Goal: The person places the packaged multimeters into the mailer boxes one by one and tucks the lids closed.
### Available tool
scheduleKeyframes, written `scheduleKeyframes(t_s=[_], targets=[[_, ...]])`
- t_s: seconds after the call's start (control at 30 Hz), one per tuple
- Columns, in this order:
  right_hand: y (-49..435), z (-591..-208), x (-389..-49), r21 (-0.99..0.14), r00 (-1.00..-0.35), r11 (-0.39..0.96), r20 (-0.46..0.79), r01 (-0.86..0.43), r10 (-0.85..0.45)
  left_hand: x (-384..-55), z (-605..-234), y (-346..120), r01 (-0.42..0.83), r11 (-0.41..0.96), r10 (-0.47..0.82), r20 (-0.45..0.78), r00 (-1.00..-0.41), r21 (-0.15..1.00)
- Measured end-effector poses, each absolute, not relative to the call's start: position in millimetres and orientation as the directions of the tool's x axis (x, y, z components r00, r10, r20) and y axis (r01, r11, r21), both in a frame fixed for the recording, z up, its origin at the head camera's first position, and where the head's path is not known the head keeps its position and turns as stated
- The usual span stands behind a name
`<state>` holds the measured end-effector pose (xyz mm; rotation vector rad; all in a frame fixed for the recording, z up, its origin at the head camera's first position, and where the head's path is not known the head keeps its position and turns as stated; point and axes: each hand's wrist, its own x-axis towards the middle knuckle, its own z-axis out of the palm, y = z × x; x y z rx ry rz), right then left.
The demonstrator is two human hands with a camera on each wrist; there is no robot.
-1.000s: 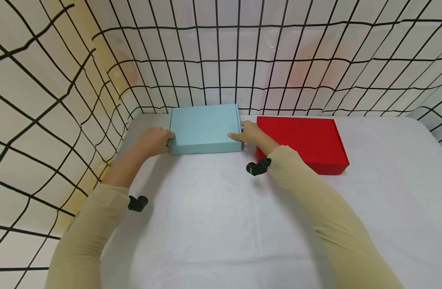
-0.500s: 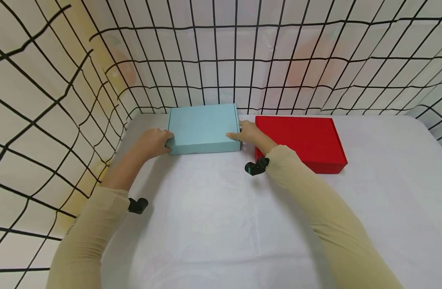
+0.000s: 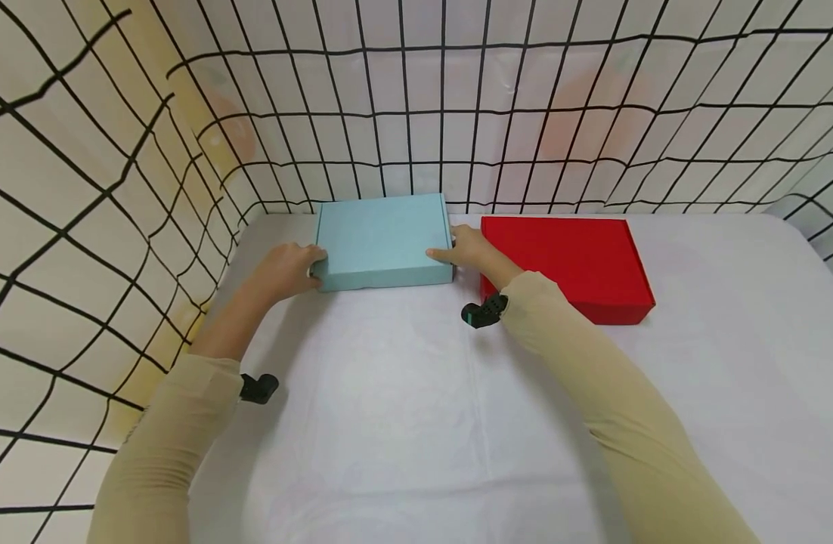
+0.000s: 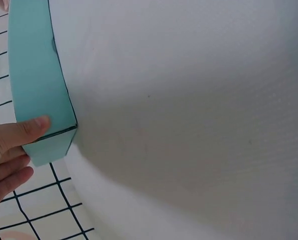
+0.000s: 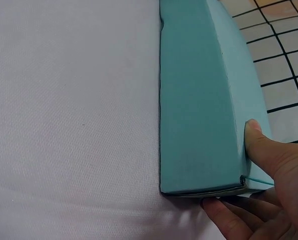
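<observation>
A flat light blue cardboard box [image 3: 385, 234] lies closed on the white-covered table, close to the wire grid at the back. At its left end my left hand [image 3: 290, 270] grips the front corner. In the left wrist view the thumb [image 4: 36, 126] lies on the front face and the other fingers are at the short side. My right hand [image 3: 474, 251] holds the opposite end. The right wrist view shows that thumb [image 5: 256, 137] on the lid edge, with the fingers [image 5: 226, 217] against the short side, partly hidden.
Just right of the blue box lies a closed red box [image 3: 569, 264], partly covered by my right forearm. A black wire grid [image 3: 410, 113] rises behind the table [image 3: 389, 415] and along its left. Black wrist cameras [image 3: 258, 388] sit on both sleeves.
The head view has shifted very slightly. Both hands keep the same places on the light blue box, which has not visibly moved on the table.
</observation>
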<state>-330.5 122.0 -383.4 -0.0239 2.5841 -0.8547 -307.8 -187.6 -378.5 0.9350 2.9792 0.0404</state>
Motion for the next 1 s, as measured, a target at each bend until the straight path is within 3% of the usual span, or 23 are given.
scheduleKeyframes(t_s=[1.0], targets=[[120.9,-392.3,-330.3,-0.587,-0.911,0.800,-0.387,0.123,-0.144,-304.6,-382.3,-190.8,0.550,0.835,0.551,-0.021,-0.834,0.028]])
